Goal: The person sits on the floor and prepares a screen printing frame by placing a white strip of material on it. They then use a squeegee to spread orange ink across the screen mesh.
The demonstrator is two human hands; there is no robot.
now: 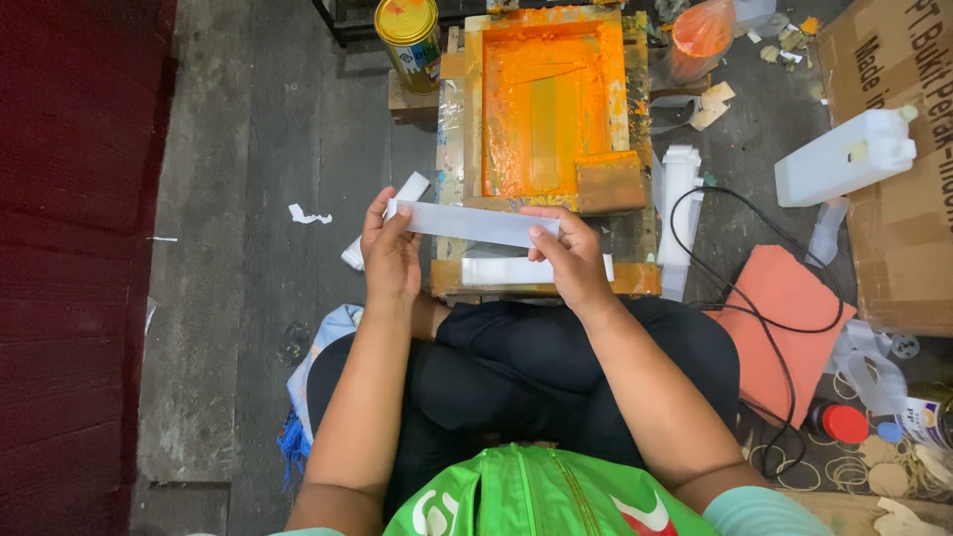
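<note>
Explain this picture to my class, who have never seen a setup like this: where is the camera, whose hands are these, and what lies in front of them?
The camera sits on a person's head and looks down, so you see their own arms and crossed legs. The left hand and right hand each pinch one end of a white strip, holding it level. Just beyond it on the floor lies a wooden printing frame smeared with orange ink, with a squeegee resting inside. Another white strip lies on the frame's near edge. A yellow can stands to the left; a white jug and black cable lie to the right.
</note>
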